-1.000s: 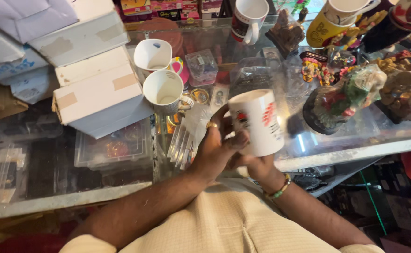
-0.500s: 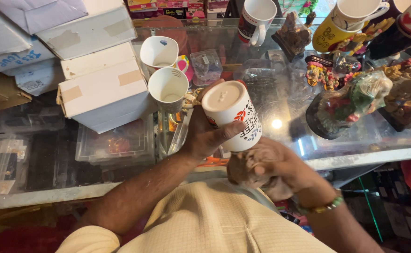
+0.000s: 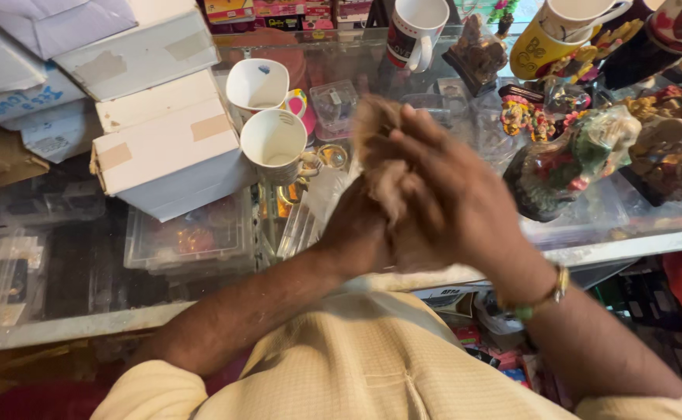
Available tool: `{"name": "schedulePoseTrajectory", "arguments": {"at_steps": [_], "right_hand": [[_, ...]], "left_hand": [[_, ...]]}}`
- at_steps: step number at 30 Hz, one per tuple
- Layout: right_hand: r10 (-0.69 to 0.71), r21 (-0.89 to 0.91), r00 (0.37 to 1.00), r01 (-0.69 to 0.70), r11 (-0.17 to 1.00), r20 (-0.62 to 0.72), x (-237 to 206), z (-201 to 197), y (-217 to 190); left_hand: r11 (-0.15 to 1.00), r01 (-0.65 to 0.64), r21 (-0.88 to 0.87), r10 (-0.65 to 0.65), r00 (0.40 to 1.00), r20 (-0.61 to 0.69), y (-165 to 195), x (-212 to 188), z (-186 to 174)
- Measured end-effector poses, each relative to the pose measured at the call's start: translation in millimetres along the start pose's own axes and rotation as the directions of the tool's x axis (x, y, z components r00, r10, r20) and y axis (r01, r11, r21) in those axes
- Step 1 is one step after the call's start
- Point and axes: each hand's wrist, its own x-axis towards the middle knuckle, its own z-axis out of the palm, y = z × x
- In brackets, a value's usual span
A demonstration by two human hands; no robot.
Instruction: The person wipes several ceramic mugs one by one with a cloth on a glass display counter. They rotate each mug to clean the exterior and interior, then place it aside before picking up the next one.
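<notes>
Seen from above, a person's two bare hands meet over a glass counter; the right hand lies on top, fingers close together and curled over a soft, crumpled brownish cloth, which bunches up between both hands and is blurred by motion; the left hand sits underneath, mostly covered, so whether its fingers are clamped on anything cannot be told; whatever else may lie under the cloth is hidden. A beaded bracelet circles the right wrist; a pale yellow ribbed shirt fills the bottom of the view. Just beyond the hands, two glossy white ceramic mugs stand open-mouthed on the glass: the nearer mug and, behind it, a further mug with a pink handle; to their left, matte white cardboard boxes sealed with tan tape are stacked at angles. To the right stands a shiny painted figurine wrapped in clear plastic; at the far edge are a white mug with dark print and a yellow mug. Clear plastic cases show through the glass below.
</notes>
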Motion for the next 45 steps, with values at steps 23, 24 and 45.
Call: {"name": "schedulePoseTrajectory", "arguments": {"at_steps": [23, 24, 45], "right_hand": [[0.305, 0.784, 0.944, -0.094, 0.614, -0.126, -18, 52, 36], [0.476, 0.893, 0.871, -0.112, 0.437, -0.124, -15, 55, 37], [0.088, 0.706, 0.991, 0.008, 0.709, -0.100, -41, 52, 22]], "left_hand": [[0.966, -0.214, 0.144, 0.238, 0.955, -0.175, -7, 9, -21], [0.988, -0.151, 0.037, 0.155, 0.974, -0.165, -9, 6, -20], [0.452, 0.192, -0.871, -0.321, 0.946, 0.042, -41, -11, -3]]}}
